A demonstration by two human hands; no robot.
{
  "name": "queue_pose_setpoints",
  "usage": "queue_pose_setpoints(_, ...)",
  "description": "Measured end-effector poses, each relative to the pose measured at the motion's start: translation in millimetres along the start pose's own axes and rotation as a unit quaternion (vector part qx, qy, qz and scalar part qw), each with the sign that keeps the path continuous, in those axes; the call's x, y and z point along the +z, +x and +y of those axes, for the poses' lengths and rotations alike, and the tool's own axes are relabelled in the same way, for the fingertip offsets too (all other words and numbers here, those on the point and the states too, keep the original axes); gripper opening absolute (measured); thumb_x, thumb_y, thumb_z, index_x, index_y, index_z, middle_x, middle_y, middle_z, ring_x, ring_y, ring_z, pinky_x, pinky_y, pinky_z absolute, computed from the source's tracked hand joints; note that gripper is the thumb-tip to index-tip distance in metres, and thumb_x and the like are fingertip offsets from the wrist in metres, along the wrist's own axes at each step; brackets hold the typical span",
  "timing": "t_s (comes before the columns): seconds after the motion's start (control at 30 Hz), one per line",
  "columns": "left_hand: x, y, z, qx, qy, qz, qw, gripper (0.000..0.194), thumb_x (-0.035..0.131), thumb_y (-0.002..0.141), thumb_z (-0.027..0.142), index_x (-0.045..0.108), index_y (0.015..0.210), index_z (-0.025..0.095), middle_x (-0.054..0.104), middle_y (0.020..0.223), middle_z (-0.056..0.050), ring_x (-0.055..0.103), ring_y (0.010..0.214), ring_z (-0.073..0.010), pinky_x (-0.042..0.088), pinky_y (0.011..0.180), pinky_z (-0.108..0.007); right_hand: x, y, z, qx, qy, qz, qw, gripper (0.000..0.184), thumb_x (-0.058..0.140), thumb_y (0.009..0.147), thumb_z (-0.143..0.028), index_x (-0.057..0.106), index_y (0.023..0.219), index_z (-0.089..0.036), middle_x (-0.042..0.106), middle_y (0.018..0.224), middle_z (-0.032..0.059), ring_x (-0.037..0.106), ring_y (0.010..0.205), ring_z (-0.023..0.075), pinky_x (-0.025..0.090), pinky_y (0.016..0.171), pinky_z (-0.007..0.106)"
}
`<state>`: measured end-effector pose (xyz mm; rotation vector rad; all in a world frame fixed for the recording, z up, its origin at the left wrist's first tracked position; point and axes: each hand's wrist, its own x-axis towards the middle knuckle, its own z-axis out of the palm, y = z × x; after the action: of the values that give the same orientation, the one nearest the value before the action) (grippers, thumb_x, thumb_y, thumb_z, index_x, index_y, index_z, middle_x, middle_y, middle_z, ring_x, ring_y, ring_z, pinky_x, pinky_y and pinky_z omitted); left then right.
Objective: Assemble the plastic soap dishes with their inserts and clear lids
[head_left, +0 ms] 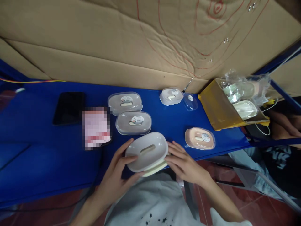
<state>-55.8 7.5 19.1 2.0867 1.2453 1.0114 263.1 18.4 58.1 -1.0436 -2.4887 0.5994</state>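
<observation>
Over the table's front edge I hold a pale grey oval soap dish point(154, 140) with a slot in its middle. A cream-coloured part point(155, 169) shows beneath it. My left hand point(121, 166) grips the left end, thumb under the near rim and a finger over the inside. At the right end, the fingers of my right hand point(182, 161) press against the side. Just beyond lie two grey soap dishes, one nearer point(124, 124) and one farther point(114, 102), each under a clear lid with a round label. A pink lidded soap dish point(192, 138) sits to the right.
At the back are a whitish lidded dish point(164, 97) and a loose clear lid point(191, 103). An open cardboard box point(215, 110) with plastic-wrapped dishes stands right. A black phone-like slab point(68, 108) and a blurred pink item point(96, 125) lie left. Another person point(279, 166) sits at right.
</observation>
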Motion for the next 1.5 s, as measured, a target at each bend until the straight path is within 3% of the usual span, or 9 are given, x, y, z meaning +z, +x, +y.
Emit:
queue_pose_setpoints(0.13, 4.0, 0, 4, 0.025, 0.034, -0.066, 0.997, 0.028, 0.069, 0.105, 0.048, 0.061, 0.126, 0.030, 0.044, 0.172, -0.008, 0.059, 0.149, -0.0327, 0.063, 0.111, -0.048, 19, -21, 3, 0.094, 0.017, 0.124, 0.988, 0.029, 0.059, 0.109, -0.023, 0.071, 0.131, -0.036, 0.074, 0.139, 0.0067, 0.070, 0.136, 0.0290, 0.061, 0.114, 0.057)
queue_pose_setpoints(0.23, 5.5, 0, 6, 0.043, 0.060, -0.067, 0.995, 0.028, 0.068, 0.106, 0.047, 0.062, 0.126, 0.028, 0.044, 0.173, -0.009, 0.059, 0.148, -0.0331, 0.064, 0.111, -0.049, 40, -33, 2, 0.143, -0.006, 0.209, 0.967, 0.040, 0.060, 0.109, -0.029, 0.059, 0.149, -0.031, 0.067, 0.150, 0.0128, 0.067, 0.140, 0.0314, 0.063, 0.111, 0.057)
queue_pose_setpoints(0.3, 5.3, 2, 6, 0.059, 0.075, -0.064, 0.993, 0.027, 0.067, 0.107, 0.046, 0.061, 0.125, 0.026, 0.044, 0.173, -0.011, 0.059, 0.149, -0.0334, 0.063, 0.112, -0.049, 50, -37, 1, 0.112, -0.032, 0.235, 0.965, 0.055, 0.064, 0.108, -0.039, 0.048, 0.160, -0.029, 0.055, 0.164, 0.0157, 0.056, 0.152, 0.0353, 0.057, 0.117, 0.063)
queue_pose_setpoints(0.43, 4.5, 3, 6, 0.109, 0.090, -0.094, 0.985, 0.035, 0.070, 0.104, 0.049, 0.061, 0.127, 0.024, 0.044, 0.173, -0.016, 0.058, 0.150, -0.0359, 0.063, 0.112, -0.051, 51, -31, 0, 0.041, -0.096, 0.108, 0.989, 0.067, 0.070, 0.106, -0.048, 0.044, 0.167, -0.032, 0.040, 0.177, 0.0110, 0.035, 0.166, 0.0366, 0.041, 0.131, 0.067)
queue_pose_setpoints(0.53, 5.9, 3, 4, 0.128, 0.109, -0.111, 0.980, 0.048, 0.075, 0.099, 0.056, 0.061, 0.131, 0.023, 0.041, 0.175, -0.019, 0.057, 0.151, -0.0393, 0.064, 0.110, -0.052, 42, -24, 1, 0.036, -0.086, 0.056, 0.994, 0.057, 0.065, 0.110, -0.036, 0.049, 0.164, -0.030, 0.039, 0.178, 0.0092, 0.035, 0.167, 0.0316, 0.043, 0.132, 0.060)
queue_pose_setpoints(0.7, 11.4, 1, 2, 0.163, 0.153, -0.052, 0.973, 0.032, 0.072, 0.105, 0.039, 0.062, 0.130, 0.023, 0.045, 0.173, -0.019, 0.060, 0.149, -0.0362, 0.064, 0.110, -0.050, 30, -16, 2, 0.031, -0.052, 0.026, 0.998, 0.054, 0.069, 0.108, -0.039, 0.056, 0.160, -0.029, 0.027, 0.184, 0.0064, 0.026, 0.170, 0.0327, 0.044, 0.131, 0.058)
queue_pose_setpoints(1.07, 13.7, 4, 0, 0.168, 0.163, -0.013, 0.972, 0.030, 0.074, 0.102, 0.035, 0.063, 0.126, 0.021, 0.054, 0.165, -0.022, 0.067, 0.140, -0.0385, 0.067, 0.103, -0.054, 40, -8, -2, -0.011, -0.191, 0.051, 0.980, 0.050, 0.067, 0.109, -0.033, 0.059, 0.157, -0.024, 0.051, 0.171, 0.0107, 0.029, 0.169, 0.0352, 0.043, 0.131, 0.065)
queue_pose_setpoints(1.4, 15.3, 4, 3, 0.175, 0.196, 0.006, 0.965, 0.042, 0.082, 0.098, 0.045, 0.065, 0.125, 0.018, 0.054, 0.165, -0.025, 0.068, 0.139, -0.0386, 0.066, 0.106, -0.053, 47, -7, -8, -0.004, -0.189, 0.066, 0.980, 0.050, 0.067, 0.107, -0.031, 0.059, 0.156, -0.025, 0.047, 0.174, 0.0110, 0.026, 0.170, 0.0370, 0.038, 0.133, 0.066)
queue_pose_setpoints(1.5, 14.3, 6, 5, 0.187, 0.232, -0.014, 0.954, 0.030, 0.078, 0.101, 0.038, 0.065, 0.118, 0.016, 0.056, 0.162, -0.028, 0.067, 0.141, -0.0395, 0.063, 0.109, -0.054, 50, -7, -9, 0.002, -0.199, 0.066, 0.978, 0.052, 0.067, 0.107, -0.032, 0.058, 0.158, -0.028, 0.044, 0.176, 0.0082, 0.027, 0.170, 0.0360, 0.034, 0.134, 0.066)
